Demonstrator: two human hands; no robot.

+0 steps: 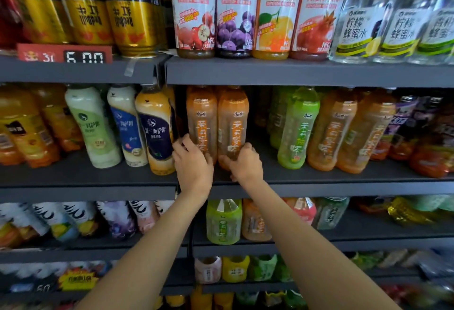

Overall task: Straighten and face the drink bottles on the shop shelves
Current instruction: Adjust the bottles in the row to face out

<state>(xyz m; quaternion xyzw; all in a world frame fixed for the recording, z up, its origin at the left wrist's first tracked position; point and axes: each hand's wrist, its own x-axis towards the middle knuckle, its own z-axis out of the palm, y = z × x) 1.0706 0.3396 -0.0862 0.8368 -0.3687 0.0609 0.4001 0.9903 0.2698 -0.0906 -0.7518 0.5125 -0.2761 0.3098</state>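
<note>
Two forearms are reaching in, left hand (192, 160) and right hand (245, 162) each gripping one of two orange bottles (232, 123) at the shelf edge (319, 188), open room lying rightward.

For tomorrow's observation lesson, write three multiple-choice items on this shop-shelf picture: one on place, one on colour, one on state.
1. Where are the two held bottles?
A. top shelf
B. middle shelf
C. floor

2. What colour is the lone plastic bottle right of the gap?
A. green
B. blue
C. black

3. What is the left hand doing?
A. hanging idle
B. gripping a bottle
C. pointing

Answers:
B, the two orange plastic tea bottles stand on the dark grey middle shelf.
A, the green plastic tea bottle shows it.
B, the left hand wraps its fingers round one; the right hand grips the other.
</note>
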